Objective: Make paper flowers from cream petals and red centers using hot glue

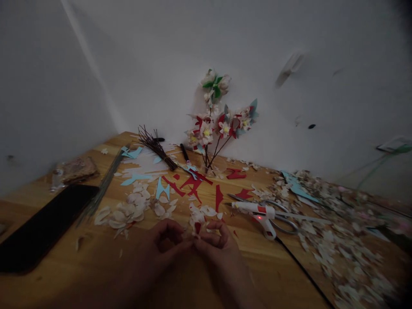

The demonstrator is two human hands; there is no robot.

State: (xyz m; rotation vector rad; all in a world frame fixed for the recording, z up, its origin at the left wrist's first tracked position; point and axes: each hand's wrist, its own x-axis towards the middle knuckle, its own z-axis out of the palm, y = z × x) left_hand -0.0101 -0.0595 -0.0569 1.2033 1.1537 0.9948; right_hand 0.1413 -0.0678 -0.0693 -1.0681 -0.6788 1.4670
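Note:
Low in the middle of the head view, a small artificial flower (195,213) with whitish petals and a dark red piece at its base is between my hands. My left hand (167,242) is closed, thumb and finger pinching near the flower's lower end. My right hand (220,244) is closed on the same spot, with thumb and forefinger meeting the left fingertips. The fingers hide the flower's bottom. Just beyond lie cut red scraps (194,185), and a heap of dried pale petals (130,208) is left of the hands.
A white glue gun (249,208) with a red light lies over scissors (286,227), its black cord trailing right. Flower branches (207,133) stand by the wall. Brown twigs (157,150), thin wires (104,186) and a dark slab (48,227) lie left. Loose petals (341,253) cover the right.

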